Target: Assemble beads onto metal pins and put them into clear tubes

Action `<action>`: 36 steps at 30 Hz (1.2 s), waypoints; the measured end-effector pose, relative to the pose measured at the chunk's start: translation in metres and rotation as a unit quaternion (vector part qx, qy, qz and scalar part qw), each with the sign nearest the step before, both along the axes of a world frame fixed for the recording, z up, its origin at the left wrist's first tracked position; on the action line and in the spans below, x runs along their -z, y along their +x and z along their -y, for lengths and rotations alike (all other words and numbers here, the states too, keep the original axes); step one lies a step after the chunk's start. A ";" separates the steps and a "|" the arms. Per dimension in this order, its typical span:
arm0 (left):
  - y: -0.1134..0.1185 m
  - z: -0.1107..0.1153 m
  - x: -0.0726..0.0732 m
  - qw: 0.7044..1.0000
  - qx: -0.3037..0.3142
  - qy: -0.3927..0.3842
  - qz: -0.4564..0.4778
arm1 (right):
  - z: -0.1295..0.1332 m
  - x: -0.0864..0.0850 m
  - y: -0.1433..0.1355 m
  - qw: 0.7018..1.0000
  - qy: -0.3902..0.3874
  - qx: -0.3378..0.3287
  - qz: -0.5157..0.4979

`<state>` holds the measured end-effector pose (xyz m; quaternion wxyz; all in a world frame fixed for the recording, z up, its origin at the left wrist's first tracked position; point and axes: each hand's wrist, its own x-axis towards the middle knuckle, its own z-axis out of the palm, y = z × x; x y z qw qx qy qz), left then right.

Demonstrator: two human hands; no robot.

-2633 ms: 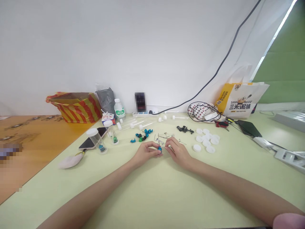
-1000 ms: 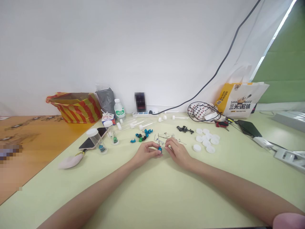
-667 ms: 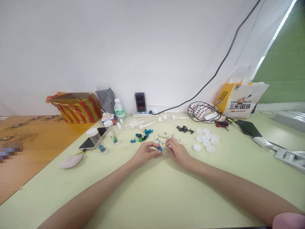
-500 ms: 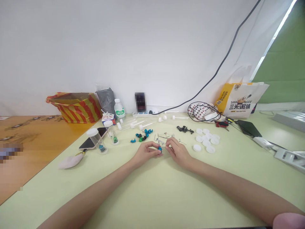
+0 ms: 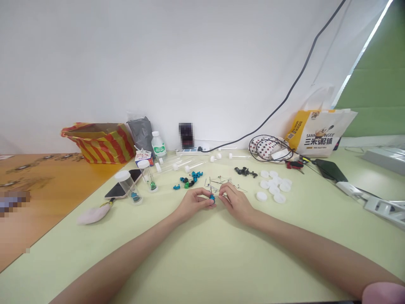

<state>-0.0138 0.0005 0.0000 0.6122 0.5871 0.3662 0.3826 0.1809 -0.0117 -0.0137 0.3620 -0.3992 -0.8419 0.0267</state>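
My left hand (image 5: 192, 204) pinches a small shiny blue piece (image 5: 212, 197) between thumb and fingers. A thin metal rod stands upright from that piece. Just to its right, my right hand (image 5: 238, 203) has its fingers closed in a pinch, and whatever lies between the tips is too small to make out. Beyond both hands lie several thin metal rods (image 5: 218, 180). A heap of blue, green and black small parts (image 5: 189, 180) sits to the left of them, and several black parts (image 5: 243, 171) lie to the right.
Two clear capped tubes (image 5: 129, 190) with coloured parts stand at left near a phone (image 5: 115, 191). More clear tubes lie behind. White caps (image 5: 274, 184) are spread at right. A cable (image 5: 284, 101), a striped bag (image 5: 104, 143) and a white bag (image 5: 325, 131) are further back.
My right fingertips have shifted slightly left, closer to the blue piece. My left hand keeps its hold and place.
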 end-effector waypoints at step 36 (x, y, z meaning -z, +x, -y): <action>0.001 0.001 -0.002 1.000 -0.007 -0.001 -0.003 | -0.001 0.001 0.000 1.000 -0.016 0.012 0.003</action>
